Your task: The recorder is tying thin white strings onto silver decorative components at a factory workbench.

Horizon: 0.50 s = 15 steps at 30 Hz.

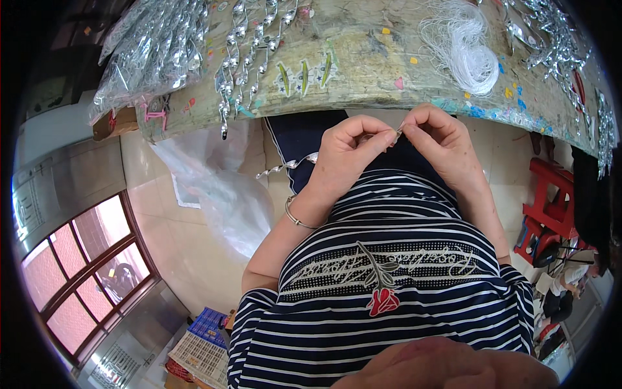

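My left hand (353,152) and my right hand (444,139) meet just off the table's near edge, thumbs and forefingers pinched close together. A silver twisted strip (285,168) sticks out to the left from behind my left hand, which appears to hold its other end. Between the fingertips is a tiny end, too small to make out, and my right hand pinches at it. More silver twisted strips (241,55) lie on the table to the left. A loose hank of white string (476,55) rests beyond my right hand.
The worn table (363,78) has stickers and paint spots. Clear bags of silver strips (155,52) fill its left end; shiny silver tinsel pieces (560,48) lie at the right. A clear plastic sheet (223,188) hangs at left. A red stool (547,198) stands right.
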Each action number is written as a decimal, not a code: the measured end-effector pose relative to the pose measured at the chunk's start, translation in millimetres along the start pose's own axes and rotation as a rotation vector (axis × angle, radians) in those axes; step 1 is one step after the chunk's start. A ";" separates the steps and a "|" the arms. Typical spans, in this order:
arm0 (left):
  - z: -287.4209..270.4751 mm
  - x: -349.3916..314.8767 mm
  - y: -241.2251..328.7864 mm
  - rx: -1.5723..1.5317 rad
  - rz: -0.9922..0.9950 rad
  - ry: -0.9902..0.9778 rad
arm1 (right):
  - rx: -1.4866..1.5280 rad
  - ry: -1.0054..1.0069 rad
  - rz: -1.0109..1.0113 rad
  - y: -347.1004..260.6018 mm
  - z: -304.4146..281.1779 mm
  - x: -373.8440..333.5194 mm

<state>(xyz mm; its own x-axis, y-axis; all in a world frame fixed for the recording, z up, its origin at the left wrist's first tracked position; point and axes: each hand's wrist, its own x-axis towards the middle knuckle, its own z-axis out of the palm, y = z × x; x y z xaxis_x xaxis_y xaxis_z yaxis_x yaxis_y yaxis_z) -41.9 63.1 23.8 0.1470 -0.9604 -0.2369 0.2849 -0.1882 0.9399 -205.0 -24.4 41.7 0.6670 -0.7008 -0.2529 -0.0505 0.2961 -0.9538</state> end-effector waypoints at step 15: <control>-1.2 -1.9 0.6 -0.002 -0.007 -0.001 | 0.097 -0.004 0.054 0.2 -4.3 -1.4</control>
<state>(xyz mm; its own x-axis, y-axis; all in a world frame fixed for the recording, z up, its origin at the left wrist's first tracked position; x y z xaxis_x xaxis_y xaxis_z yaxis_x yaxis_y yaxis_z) -40.9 65.1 24.5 0.1444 -0.9593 -0.2429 0.2876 -0.1942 0.9379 -209.2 -26.1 41.1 0.6682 -0.6795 -0.3030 -0.0143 0.3954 -0.9184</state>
